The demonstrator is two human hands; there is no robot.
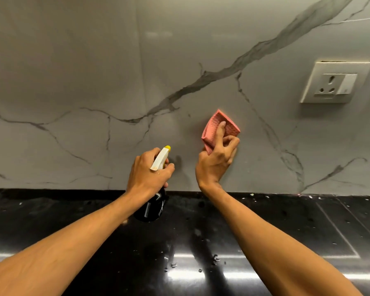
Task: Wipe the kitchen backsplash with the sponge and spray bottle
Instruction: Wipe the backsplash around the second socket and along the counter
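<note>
Against the gray marbled backsplash [94,82], a little above the black counter [201,242], the pink sponge [232,128] is pressed flat by the right hand [217,161]. The forefinger [221,130] is stretched over its middle, and its lower corner is pinched between the thumb and the curled fingers. To the left of it and lower, the spray bottle [152,208] is clamped in the left hand [146,171], whose fingers are wrapped round the neck below the white head. The bottle's long axis is tilted, so that the yellow nozzle [168,147] is aimed up and slightly right, at the wall just left of the sponge. The two hands are found near each other but apart. A wall socket [333,84] is seen up and to the right of the sponge, well apart from it. It is judged that the next stroke is best led left or upward, away from the socket, and that spray should be held off that side.
</note>
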